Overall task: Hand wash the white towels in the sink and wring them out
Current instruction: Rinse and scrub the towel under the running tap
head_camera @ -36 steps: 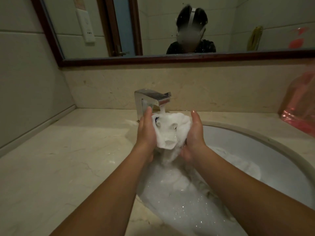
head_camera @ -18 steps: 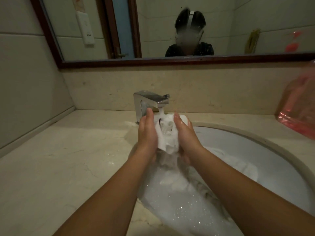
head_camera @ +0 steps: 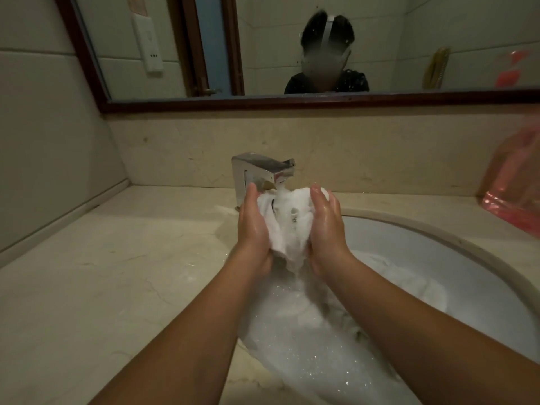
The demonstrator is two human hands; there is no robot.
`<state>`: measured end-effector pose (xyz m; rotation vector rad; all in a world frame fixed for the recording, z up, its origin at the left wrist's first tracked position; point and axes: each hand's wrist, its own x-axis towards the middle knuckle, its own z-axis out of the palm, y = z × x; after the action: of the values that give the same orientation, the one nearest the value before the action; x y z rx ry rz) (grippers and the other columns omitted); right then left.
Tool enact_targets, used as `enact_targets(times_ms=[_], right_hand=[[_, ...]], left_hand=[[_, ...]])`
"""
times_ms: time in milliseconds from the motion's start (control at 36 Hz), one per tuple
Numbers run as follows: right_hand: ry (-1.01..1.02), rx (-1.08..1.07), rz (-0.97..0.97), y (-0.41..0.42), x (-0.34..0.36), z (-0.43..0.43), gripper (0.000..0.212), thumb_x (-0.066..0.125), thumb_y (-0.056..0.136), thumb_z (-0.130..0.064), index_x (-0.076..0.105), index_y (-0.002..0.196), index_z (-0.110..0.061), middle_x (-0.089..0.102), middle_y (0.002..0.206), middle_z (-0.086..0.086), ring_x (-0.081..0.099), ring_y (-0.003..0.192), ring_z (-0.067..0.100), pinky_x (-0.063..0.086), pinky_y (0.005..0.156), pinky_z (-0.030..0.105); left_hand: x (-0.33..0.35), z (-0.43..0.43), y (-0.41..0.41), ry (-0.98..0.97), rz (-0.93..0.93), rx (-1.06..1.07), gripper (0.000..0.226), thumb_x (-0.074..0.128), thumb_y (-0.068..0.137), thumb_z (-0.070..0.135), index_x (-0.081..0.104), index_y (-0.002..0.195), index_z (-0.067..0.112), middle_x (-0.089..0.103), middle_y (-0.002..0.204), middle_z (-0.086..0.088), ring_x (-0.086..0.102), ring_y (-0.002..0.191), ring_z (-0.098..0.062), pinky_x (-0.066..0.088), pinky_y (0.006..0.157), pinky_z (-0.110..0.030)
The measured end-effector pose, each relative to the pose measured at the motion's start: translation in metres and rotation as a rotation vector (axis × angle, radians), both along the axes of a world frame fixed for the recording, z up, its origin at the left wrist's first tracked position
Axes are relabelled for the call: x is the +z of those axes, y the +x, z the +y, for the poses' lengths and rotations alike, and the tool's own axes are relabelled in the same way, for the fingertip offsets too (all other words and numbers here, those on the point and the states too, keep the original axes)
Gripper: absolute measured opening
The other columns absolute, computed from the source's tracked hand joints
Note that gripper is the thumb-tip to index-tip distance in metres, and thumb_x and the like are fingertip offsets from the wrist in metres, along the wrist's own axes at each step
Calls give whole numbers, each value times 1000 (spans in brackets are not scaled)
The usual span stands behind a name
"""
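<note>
A bunched, wet white towel [head_camera: 287, 226] is squeezed between my two palms right under the running faucet [head_camera: 263, 173]. My left hand [head_camera: 252, 229] cups its left side and my right hand [head_camera: 325, 229] cups its right side, fingers pointing up. Water runs over the towel and drips off its lower end. Below lies the white sink [head_camera: 455, 252], full of foamy water, with another white towel [head_camera: 409, 285] partly sunk in it. My thumbs are hidden.
A beige marble counter [head_camera: 102, 273] surrounds the sink, with a wall on the left. A pink plastic bag [head_camera: 517, 194] sits on the counter at the right. A framed mirror [head_camera: 292, 99] hangs above the backsplash.
My hands had pressed close together on the towel half a second ago; now they have spread slightly, and the towel bulges between them under the stream.
</note>
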<state>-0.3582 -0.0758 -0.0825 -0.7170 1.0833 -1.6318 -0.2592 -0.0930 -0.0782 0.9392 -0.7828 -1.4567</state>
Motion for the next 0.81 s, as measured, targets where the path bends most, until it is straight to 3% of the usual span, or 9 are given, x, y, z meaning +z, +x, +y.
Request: enact_targets(times_ms=[139, 278, 389, 472, 556, 611, 667, 722, 806], right_hand=[[-28, 21, 45, 5, -5, 0, 48, 39, 111, -53, 42, 158, -44, 51, 158, -4, 53, 142, 24, 42, 121, 50], [-17, 45, 342, 5, -9, 0, 58, 25, 111, -62, 29, 166, -40, 30, 172, -9, 29, 158, 18, 24, 130, 47], [158, 169, 4, -2, -20, -15, 105, 50, 69, -104, 61, 146, -33, 62, 152, 9, 62, 134, 30, 45, 117, 55], [201, 269, -200, -6, -8, 2, 83, 43, 94, -83, 77, 112, -9, 79, 109, 24, 78, 95, 36, 52, 107, 53], [160, 279, -244, -9, -13, 3, 83, 45, 97, -78, 83, 98, -4, 80, 102, 24, 80, 88, 36, 53, 106, 52], [131, 264, -284, -6, -12, 3, 77, 55, 95, -75, 85, 105, -5, 80, 107, 22, 80, 94, 36, 56, 101, 53], [120, 194, -266, -1, -13, -3, 77, 72, 85, -71, 70, 137, -14, 75, 124, 21, 77, 107, 40, 59, 98, 60], [50, 92, -203, -1, -14, -7, 68, 77, 85, -63, 60, 140, -27, 74, 127, 16, 77, 108, 40, 60, 93, 65], [-19, 46, -152, -8, -15, -11, 35, 74, 95, -53, 61, 121, -34, 74, 123, 11, 76, 108, 35, 61, 95, 62]], left_hand=[[2, 7, -1, -23, -84, -42, 71, 34, 105, 70, 75, 124, 15, 80, 111, -13, 78, 103, -31, 61, 92, -44], [-2, 9, -4, -78, -142, 133, 96, 59, 65, 97, 68, 132, 30, 76, 125, -1, 72, 116, -24, 55, 107, -51], [11, 23, -4, -156, -213, 180, 50, 67, 82, 73, 65, 109, 31, 75, 113, 1, 72, 108, -20, 56, 103, -48], [14, 26, -3, -182, -222, 212, 49, 69, 87, 68, 66, 107, 23, 75, 109, -4, 73, 108, -29, 58, 101, -49], [15, 25, 0, -159, -220, 196, 37, 65, 97, 56, 64, 109, 21, 75, 112, -8, 72, 110, -29, 58, 98, -43], [12, 20, 0, -148, -206, 198, 35, 62, 99, 59, 62, 108, 25, 73, 117, -9, 71, 112, -28, 56, 103, -48], [13, 20, 0, -122, -204, 209, 33, 56, 101, 61, 59, 105, 29, 71, 119, -8, 69, 113, -28, 55, 105, -52], [13, 18, -1, -111, -186, 206, 46, 49, 102, 67, 60, 117, 25, 71, 121, -9, 70, 112, -28, 57, 102, -51], [8, 13, -1, -84, -173, 156, 97, 44, 76, 94, 60, 142, 24, 73, 129, -7, 72, 116, -29, 58, 103, -52]])
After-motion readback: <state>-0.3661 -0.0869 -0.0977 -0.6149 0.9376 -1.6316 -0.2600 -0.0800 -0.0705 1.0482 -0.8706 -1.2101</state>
